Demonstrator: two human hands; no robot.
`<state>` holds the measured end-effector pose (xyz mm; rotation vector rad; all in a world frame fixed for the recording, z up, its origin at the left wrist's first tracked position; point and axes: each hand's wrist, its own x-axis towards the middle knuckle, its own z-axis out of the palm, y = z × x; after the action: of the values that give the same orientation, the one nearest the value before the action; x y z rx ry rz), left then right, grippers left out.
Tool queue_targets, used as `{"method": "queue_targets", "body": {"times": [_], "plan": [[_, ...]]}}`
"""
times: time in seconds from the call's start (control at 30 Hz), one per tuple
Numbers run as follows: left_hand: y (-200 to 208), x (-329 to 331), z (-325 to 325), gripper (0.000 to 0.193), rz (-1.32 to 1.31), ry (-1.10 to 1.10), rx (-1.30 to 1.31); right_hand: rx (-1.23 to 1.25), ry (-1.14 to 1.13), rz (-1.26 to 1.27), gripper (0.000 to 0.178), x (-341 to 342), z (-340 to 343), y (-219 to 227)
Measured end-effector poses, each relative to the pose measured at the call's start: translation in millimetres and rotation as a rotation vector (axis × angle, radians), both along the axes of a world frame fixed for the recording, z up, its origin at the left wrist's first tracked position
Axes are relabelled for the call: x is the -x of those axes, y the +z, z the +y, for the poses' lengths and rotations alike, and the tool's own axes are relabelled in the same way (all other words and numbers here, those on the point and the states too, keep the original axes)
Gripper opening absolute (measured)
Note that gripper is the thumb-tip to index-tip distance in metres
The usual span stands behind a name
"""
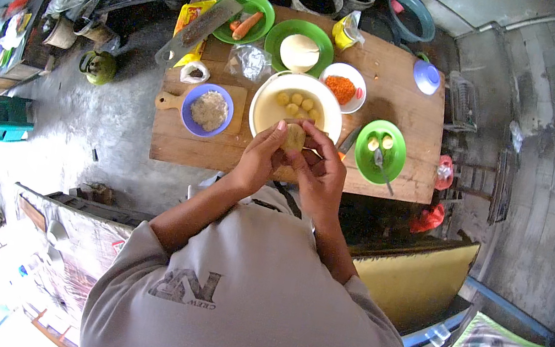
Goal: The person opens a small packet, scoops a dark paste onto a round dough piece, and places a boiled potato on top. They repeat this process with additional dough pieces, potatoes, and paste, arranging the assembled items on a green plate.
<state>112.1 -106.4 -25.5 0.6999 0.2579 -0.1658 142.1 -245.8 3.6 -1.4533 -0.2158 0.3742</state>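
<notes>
In the head view, the left hand (259, 160) and right hand (324, 175) held a pale yellow lump (294, 138) between their fingers, at the near rim of a white bowl (255, 109) of yellow balls (292, 110). The bowl stood on the bench (177, 150), right of a purple bowl (190, 120).

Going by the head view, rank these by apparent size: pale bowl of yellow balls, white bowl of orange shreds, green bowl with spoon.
1. Pale bowl of yellow balls
2. Green bowl with spoon
3. White bowl of orange shreds
</notes>
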Motion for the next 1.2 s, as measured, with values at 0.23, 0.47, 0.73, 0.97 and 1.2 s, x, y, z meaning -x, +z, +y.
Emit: {"method": "queue_targets", "body": {"times": [0.23,0.47,0.73,0.97,1.2], "plan": [[-5,-37,-36,0.041,0.233,0.118,-0.136,0.547,0.157,-0.762,0.051,-47,-54,-3],[-42,-62,-88,0.035,0.328,0.122,-0.020,0.571,0.204,-0.855,0.035,-84,-96,-18],[-40,-79,-127,0.035,0.173,0.124,-0.289,0.478,0.217,-0.921,0.024,-108,-138,-26],[-27,-79,-152,0.034,0.161,0.091,-0.226,0.347,0.181,-0.587,0.035,-109,-162,-24],[-32,-82,-160,0.037,-0.131,-0.041,-0.570,0.301,0.007,-0.425,0.052,-111,-174,-45]]}}
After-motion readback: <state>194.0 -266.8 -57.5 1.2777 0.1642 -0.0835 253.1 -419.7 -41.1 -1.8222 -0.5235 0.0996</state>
